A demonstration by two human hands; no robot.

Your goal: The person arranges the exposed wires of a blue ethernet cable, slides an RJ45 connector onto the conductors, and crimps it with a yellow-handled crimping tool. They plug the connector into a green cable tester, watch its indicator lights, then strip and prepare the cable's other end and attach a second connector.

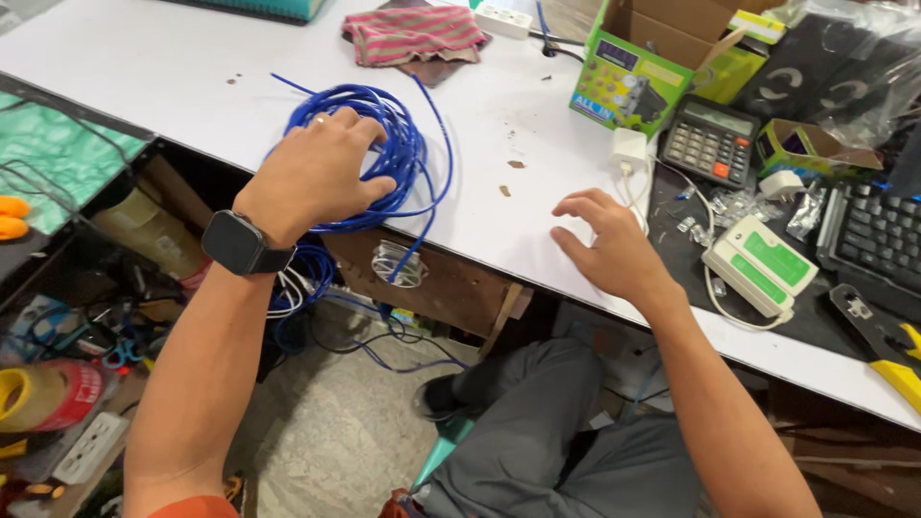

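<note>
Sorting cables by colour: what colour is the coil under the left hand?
Blue. The coil lies under the left hand on the white table, seen in the head view.

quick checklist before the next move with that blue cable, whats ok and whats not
1. Left hand rests on the blue cable coil: ok.
2. Right hand empty, hovering at the white table edge: ok.
3. Coil fully on the table: not ok, loops hang off the front edge.
4. Cable end located: cannot tell.
5. Green and white cable tester close to the right hand: ok.
6. Yellow-handled crimping tool beside the keyboard: ok.
</note>
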